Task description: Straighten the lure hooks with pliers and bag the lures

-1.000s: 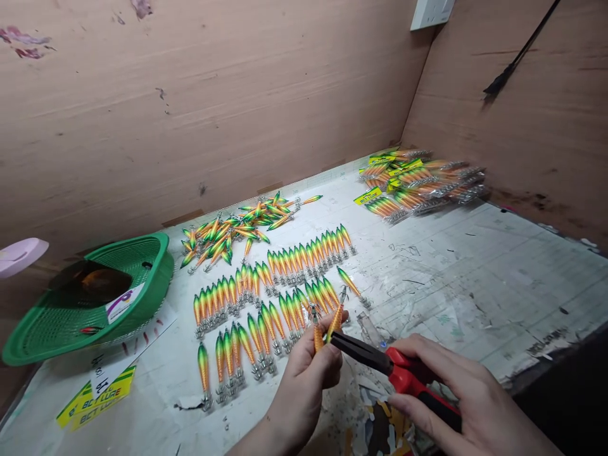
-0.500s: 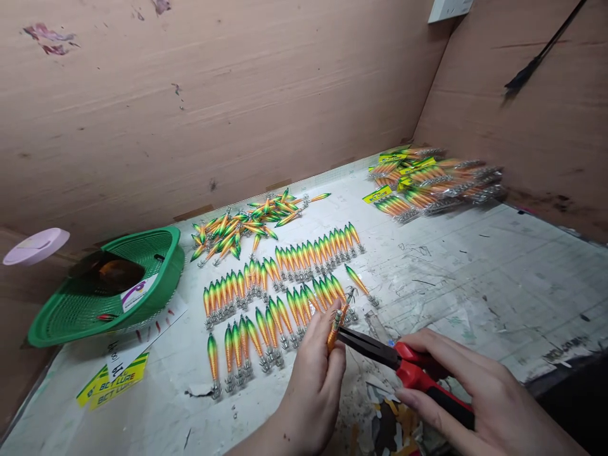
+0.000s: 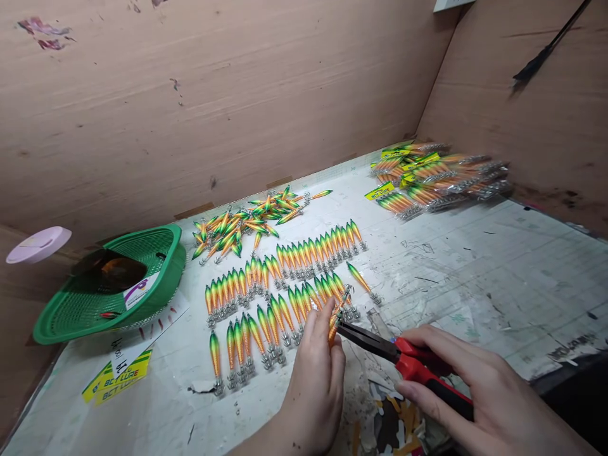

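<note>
Between the fingers of my left hand (image 3: 316, 380) is a fishing lure (image 3: 333, 330) with an orange body, its metal hooks pointing up and away. My right hand (image 3: 475, 380) is wrapped round the red and black handles of a pair of pliers (image 3: 401, 358). The dark plier jaws reach left to the lure, and their tips meet it at my left fingers; what exactly they grip is too small to tell. Just beyond, green and orange lures (image 3: 299, 304) lie side by side in rows, hooks toward me. One lure (image 3: 361, 278) lies apart at the right end.
A loose heap of lures (image 3: 237, 231) lies at the back. Bagged lures (image 3: 427, 183) with yellow labels are stacked at the back right. On the left are a green basket (image 3: 173, 266), a pink lid-like piece (image 3: 40, 244) and yellow label cards (image 3: 121, 380). Paper scraps (image 3: 394, 418) lie below the pliers.
The view has shifted slightly. Both hands keep their grip, and the lure in my left hand has turned a little, with the plier tips still against it.
</note>
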Tool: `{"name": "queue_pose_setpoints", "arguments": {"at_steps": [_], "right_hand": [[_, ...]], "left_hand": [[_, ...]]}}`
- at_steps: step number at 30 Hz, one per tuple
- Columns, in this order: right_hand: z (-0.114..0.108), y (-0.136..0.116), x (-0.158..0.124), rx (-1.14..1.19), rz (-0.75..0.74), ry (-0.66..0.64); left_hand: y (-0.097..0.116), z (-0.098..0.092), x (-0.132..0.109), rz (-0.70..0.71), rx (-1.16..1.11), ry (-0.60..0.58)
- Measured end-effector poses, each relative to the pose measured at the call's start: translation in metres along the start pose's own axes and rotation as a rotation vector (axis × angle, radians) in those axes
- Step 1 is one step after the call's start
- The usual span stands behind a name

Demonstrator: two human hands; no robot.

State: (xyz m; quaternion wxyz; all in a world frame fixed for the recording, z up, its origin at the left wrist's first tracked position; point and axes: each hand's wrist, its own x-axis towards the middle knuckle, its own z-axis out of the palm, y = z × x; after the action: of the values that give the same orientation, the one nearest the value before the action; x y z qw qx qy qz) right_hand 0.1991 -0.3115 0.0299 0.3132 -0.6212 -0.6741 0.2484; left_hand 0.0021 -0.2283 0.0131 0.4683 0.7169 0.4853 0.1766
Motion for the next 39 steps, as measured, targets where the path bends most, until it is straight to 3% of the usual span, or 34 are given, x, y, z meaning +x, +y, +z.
{"name": "queue_pose_setpoints", "arguments": {"at_steps": [12, 23, 30, 39], "right_hand": [[-0.002, 0.004, 0.001, -0.096, -0.04, -0.011], [0.0, 0.004, 0.006, 0.104, 0.035, -0.096], [-0.005, -0.001, 0.006, 0.07, 0.032, -0.109], [-0.011, 0.001, 0.008, 0.023, 0.005, -0.138]], "left_hand": [[-0.003, 0.004, 0.0, 0.096, 0.059, 0.01], [0.006, -0.005, -0.006, -0.004, -0.017, -0.022], [0.01, -0.007, -0.004, 0.158, -0.006, 0.053], [0.006, -0.003, -0.001, 0.179, 0.081, -0.013]]}}
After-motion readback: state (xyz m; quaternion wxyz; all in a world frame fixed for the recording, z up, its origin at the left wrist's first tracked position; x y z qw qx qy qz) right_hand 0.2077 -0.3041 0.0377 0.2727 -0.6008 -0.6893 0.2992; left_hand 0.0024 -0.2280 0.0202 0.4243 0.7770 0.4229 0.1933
